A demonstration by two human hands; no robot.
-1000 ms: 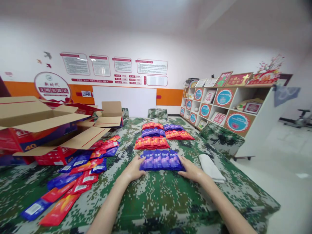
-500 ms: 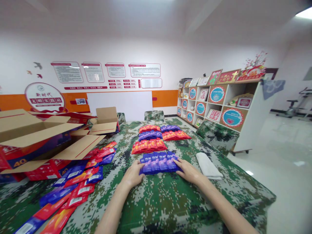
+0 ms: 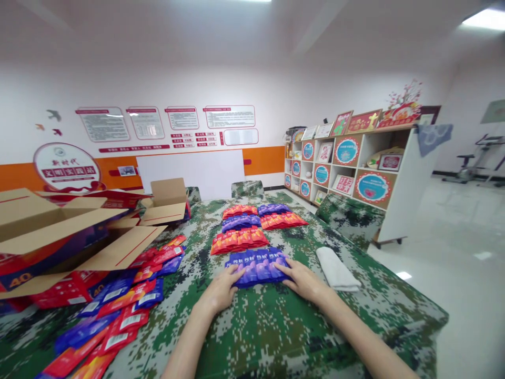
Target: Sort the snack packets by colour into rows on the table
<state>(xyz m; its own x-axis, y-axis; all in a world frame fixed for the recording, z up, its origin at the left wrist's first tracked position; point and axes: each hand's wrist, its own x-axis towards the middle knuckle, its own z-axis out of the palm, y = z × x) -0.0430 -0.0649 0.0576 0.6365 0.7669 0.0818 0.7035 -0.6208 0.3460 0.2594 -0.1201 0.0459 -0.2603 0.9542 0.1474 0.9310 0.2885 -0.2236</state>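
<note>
A row of overlapping purple packets [image 3: 258, 269] with white lettering lies on the camouflage cloth in front of me. My left hand [image 3: 223, 288] grips the row's left end, fingertips on top and thumb at the near edge. At the right end, my right hand [image 3: 302, 278] holds it the same way. Just beyond lies a row of red-orange packets [image 3: 240, 240]. Further back are another purple row [image 3: 241, 222], a small red row [image 3: 240, 210], and on the right a purple row [image 3: 273, 209] behind a red row [image 3: 284, 220].
Loose red and blue packets [image 3: 126, 310] spread over the left of the table. Open cardboard boxes [image 3: 79, 226] stand behind them, with a smaller open box [image 3: 168, 200] further back. A folded white cloth [image 3: 337, 268] lies right of my right hand. Cloth-covered chairs [image 3: 351, 218] border the table.
My left hand's fingers have moved further onto the packets, and my right fingers also reach slightly further in. The packet row stays in about the same place. The camera view has tilted slightly.
</note>
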